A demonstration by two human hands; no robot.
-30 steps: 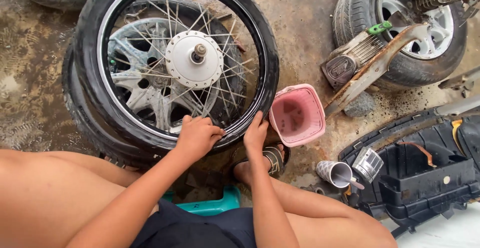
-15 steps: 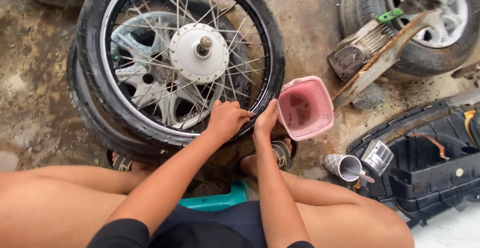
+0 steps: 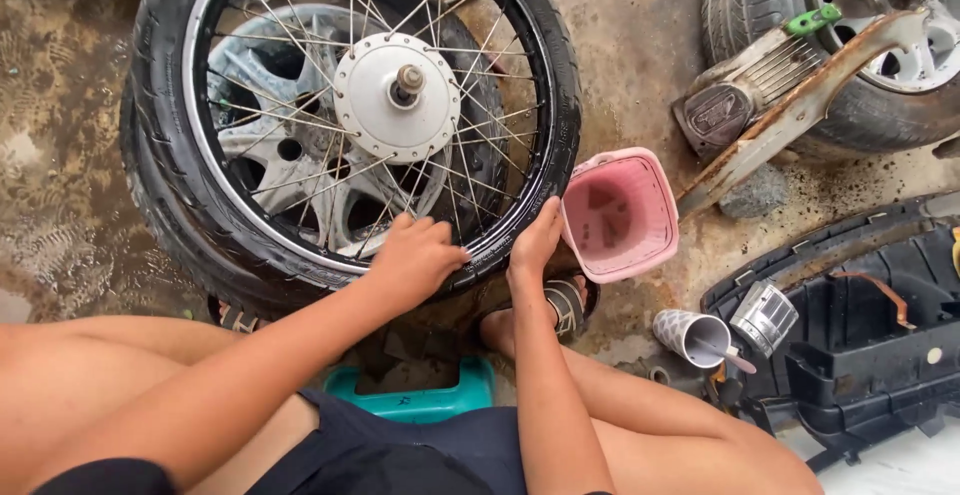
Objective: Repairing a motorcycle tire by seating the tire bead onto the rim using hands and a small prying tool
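Note:
A spoked motorcycle wheel with a black tyre (image 3: 165, 85) and silver hub (image 3: 396, 95) lies flat on top of a larger car tyre. My left hand (image 3: 415, 255) presses on the tyre's near edge, fingers curled over the rim. Just to its right, my right hand (image 3: 535, 245) lies palm-down on the same tyre edge. Both arms reach forward from between my knees.
A pink plastic container (image 3: 620, 215) sits right of the wheel. A rusty metal bar (image 3: 800, 110) leans on another wheel at the top right. A black plastic panel (image 3: 870, 345), a small cup (image 3: 695, 340) and a teal stool (image 3: 420, 395) lie near. The concrete floor is wet.
Both hands have slid a little to the right along the tyre's near edge, and the view has shifted closer to the wheel.

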